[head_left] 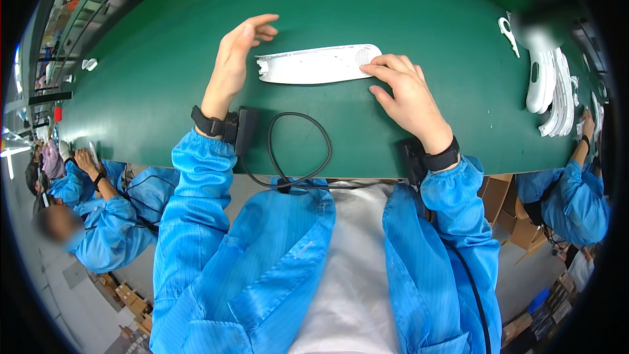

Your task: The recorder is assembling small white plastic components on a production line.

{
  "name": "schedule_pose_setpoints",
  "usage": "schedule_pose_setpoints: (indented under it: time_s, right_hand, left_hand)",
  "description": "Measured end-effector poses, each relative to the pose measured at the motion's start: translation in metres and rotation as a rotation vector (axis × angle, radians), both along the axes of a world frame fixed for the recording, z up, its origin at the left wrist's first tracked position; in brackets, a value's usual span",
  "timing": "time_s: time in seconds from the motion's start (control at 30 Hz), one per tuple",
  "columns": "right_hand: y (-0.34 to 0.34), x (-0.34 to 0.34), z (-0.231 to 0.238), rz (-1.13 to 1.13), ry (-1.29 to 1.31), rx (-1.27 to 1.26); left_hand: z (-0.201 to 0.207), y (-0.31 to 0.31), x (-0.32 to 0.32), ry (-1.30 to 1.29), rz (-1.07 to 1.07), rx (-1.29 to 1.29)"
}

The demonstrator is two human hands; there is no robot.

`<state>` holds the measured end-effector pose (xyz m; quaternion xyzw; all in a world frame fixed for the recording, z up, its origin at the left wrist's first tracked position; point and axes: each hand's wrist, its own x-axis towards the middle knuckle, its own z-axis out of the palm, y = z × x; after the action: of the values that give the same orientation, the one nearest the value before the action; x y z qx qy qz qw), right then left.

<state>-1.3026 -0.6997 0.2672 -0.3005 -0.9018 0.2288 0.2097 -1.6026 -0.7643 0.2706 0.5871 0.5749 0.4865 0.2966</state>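
Note:
A long white plastic shell [314, 65] lies on the green table, its hollow side up, with a patch of small holes at the right end and a notched left end. My right hand [409, 92] reaches over that right end, fingertips touching the rim by the holes, thumb apart from the fingers. Just beyond the notched end, my left hand [239, 49] is raised with its fingers stretched and slightly bent, holding nothing. Black straps with dark box-shaped devices circle both wrists.
A black cable [331, 147] loops on the green table [177, 59] between my forearms. Stacked white plastic shells [555, 88] lie at the right, near a white ring-ended part [508, 36]. A small white piece [90, 64] sits far left. People in blue work on both sides.

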Motion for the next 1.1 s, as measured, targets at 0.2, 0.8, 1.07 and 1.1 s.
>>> schedule_pose_setpoints:
  time_s: [0.2,0.8,1.07,1.1]
  right_hand:
    - [0.013,-0.005,0.0,-0.089,0.004,0.228]
    - [0.081,0.236,-0.004,-1.387,0.322,0.232]
    - [0.072,0.197,0.015,-1.003,0.192,0.55]
    - [0.077,0.186,0.009,-0.835,0.226,0.549]
  left_hand:
    - [-0.072,-0.018,-0.061,-0.087,0.437,0.07]
    - [-0.055,-0.026,-0.054,0.059,0.451,0.0]
    - [-0.051,-0.018,-0.045,0.088,0.43,-0.005]
    - [-0.05,-0.016,-0.045,0.096,0.423,-0.003]
